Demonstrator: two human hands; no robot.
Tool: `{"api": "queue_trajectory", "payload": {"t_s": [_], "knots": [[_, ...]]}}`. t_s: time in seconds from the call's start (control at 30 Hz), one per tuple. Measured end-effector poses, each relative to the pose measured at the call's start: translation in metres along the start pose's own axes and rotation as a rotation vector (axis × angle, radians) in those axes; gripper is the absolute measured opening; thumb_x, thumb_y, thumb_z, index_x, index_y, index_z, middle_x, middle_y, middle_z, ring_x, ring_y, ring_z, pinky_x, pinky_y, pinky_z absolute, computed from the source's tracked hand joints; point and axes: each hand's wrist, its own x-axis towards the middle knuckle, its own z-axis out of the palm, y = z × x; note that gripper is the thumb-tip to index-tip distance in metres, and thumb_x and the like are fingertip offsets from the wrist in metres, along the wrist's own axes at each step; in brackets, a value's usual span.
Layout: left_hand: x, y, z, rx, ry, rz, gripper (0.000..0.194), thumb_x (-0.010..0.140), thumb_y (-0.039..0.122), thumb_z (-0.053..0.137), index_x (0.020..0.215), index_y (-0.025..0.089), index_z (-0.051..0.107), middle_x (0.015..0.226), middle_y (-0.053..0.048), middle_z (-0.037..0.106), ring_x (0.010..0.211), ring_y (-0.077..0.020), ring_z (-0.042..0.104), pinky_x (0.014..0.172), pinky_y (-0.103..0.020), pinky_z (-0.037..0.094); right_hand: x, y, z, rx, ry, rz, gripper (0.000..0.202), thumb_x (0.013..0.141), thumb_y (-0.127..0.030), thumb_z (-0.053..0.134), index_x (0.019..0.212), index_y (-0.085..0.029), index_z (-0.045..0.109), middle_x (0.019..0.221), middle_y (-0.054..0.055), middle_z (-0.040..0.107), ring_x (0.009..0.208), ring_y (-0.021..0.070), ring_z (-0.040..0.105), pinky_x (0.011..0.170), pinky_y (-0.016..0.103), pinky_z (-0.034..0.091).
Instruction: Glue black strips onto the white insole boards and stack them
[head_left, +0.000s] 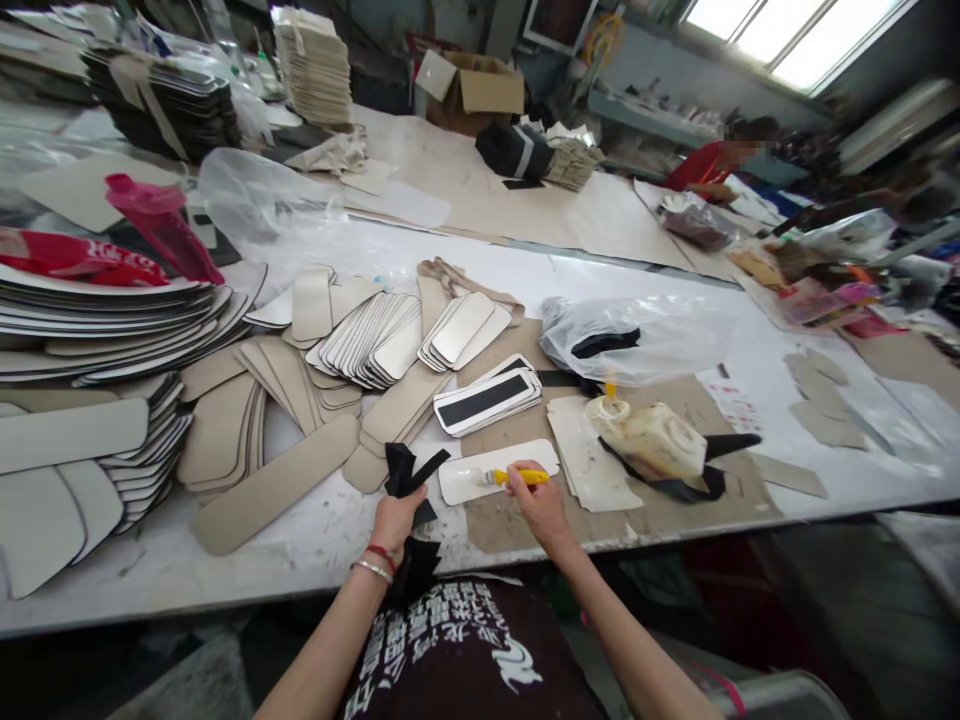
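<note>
Gluing step in hand, by the look of it: right hand (538,500) closed on one yellow-handled brush (516,477), bristles on one pale rounded panel (498,470) lying flat at near edge of surface (675,260); left hand (395,517) pinched shut on a bunch of black strips (409,470), just left of the panel. Next move likely calls for an even coat, then one strip laid straight. Counted: one glue jug (654,438) right of panel, one finished stack of black-striped panels (487,400) just beyond, one clear bag (637,338) farther right.

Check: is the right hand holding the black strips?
No, the right hand holds a yellow brush on a white piece; the left hand grips the black strips.
</note>
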Motion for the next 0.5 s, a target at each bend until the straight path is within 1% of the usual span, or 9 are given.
{"api": "queue_trajectory", "payload": {"t_s": [0.07, 0.13, 0.2, 0.3, 0.4, 0.5], "knots": [[0.002, 0.000, 0.006, -0.013, 0.019, 0.004, 0.026, 0.062, 0.032, 0.067, 0.068, 0.007, 0.064, 0.053, -0.005, 0.059, 0.047, -0.0149, 0.052, 0.038, -0.024, 0.038, 0.000, 0.002, 0.000, 0.043, -0.004, 0.036, 0.037, 0.078, -0.052, 0.049, 0.085, -0.016, 0.055, 0.082, 0.006, 0.059, 0.060, 0.0174, 0.060, 0.062, 0.032, 0.051], [0.005, -0.001, 0.012, -0.019, 0.033, 0.023, 0.024, 0.060, 0.027, 0.069, 0.072, 0.007, 0.066, 0.059, -0.006, 0.062, 0.053, -0.0160, 0.056, 0.045, -0.024, 0.043, 0.001, 0.004, -0.001, 0.082, -0.013, 0.060, 0.038, 0.077, -0.053, 0.050, 0.086, -0.017, 0.054, 0.081, 0.006, 0.060, 0.060, 0.0179, 0.061, 0.061, 0.032, 0.052], [0.008, -0.002, 0.017, -0.005, 0.054, 0.046, 0.023, 0.058, 0.025, 0.071, 0.073, 0.008, 0.067, 0.064, -0.006, 0.064, 0.058, -0.0173, 0.059, 0.049, -0.024, 0.045, 0.003, 0.007, -0.001, 0.120, -0.027, 0.063, 0.037, 0.077, -0.053, 0.051, 0.086, -0.017, 0.054, 0.082, 0.006, 0.060, 0.061, 0.0179, 0.062, 0.061, 0.031, 0.052], [0.012, -0.003, 0.024, 0.051, 0.100, 0.078, 0.020, 0.058, 0.024, 0.070, 0.070, 0.008, 0.066, 0.064, -0.007, 0.065, 0.062, -0.0195, 0.060, 0.048, -0.025, 0.045, 0.007, 0.011, -0.004, 0.169, -0.051, 0.053, 0.037, 0.077, -0.053, 0.051, 0.085, -0.017, 0.054, 0.081, 0.005, 0.060, 0.061, 0.0172, 0.062, 0.060, 0.030, 0.052], [0.010, -0.001, 0.030, 0.107, 0.140, 0.104, 0.017, 0.059, 0.022, 0.068, 0.070, 0.009, 0.066, 0.063, -0.007, 0.065, 0.062, -0.0198, 0.060, 0.048, -0.024, 0.044, 0.012, 0.016, -0.010, 0.197, -0.069, 0.049, 0.038, 0.077, -0.054, 0.051, 0.084, -0.016, 0.054, 0.081, 0.005, 0.059, 0.060, 0.0168, 0.060, 0.059, 0.030, 0.052], [0.004, 0.002, 0.038, 0.131, 0.156, 0.126, 0.020, 0.060, 0.026, 0.069, 0.071, 0.010, 0.067, 0.061, -0.006, 0.064, 0.062, -0.0197, 0.060, 0.049, -0.024, 0.044, 0.018, 0.019, -0.015, 0.198, -0.089, 0.043, 0.035, 0.078, -0.051, 0.050, 0.082, -0.017, 0.054, 0.077, 0.005, 0.058, 0.059, 0.0165, 0.059, 0.059, 0.031, 0.052]]}}
